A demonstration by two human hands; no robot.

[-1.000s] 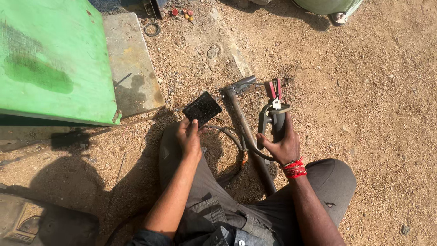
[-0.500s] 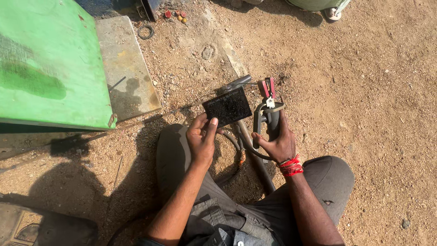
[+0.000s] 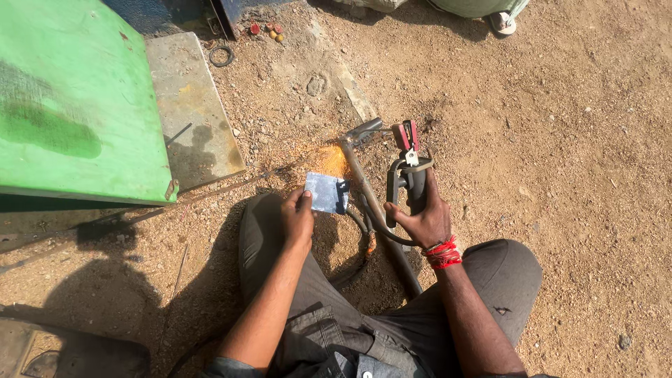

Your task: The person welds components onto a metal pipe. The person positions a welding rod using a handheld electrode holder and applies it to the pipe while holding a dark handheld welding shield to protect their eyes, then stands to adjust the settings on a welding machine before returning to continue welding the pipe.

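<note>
Lifted since before, the left hand (image 3: 297, 218) now has its fingers (image 3: 305, 203) clamped on a small grey shield plate (image 3: 326, 192) beside orange sparks (image 3: 333, 162). Right hand (image 3: 420, 218) grips the electrode holder (image 3: 409, 171), pointing away along the metal rod (image 3: 378, 213) lying on the dirt ground (image 3: 560, 140).

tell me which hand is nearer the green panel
Left. The left hand holds a small dark shield just right of the green panel; the right hand grips the welding holder farther right, beyond the pipe.
</note>
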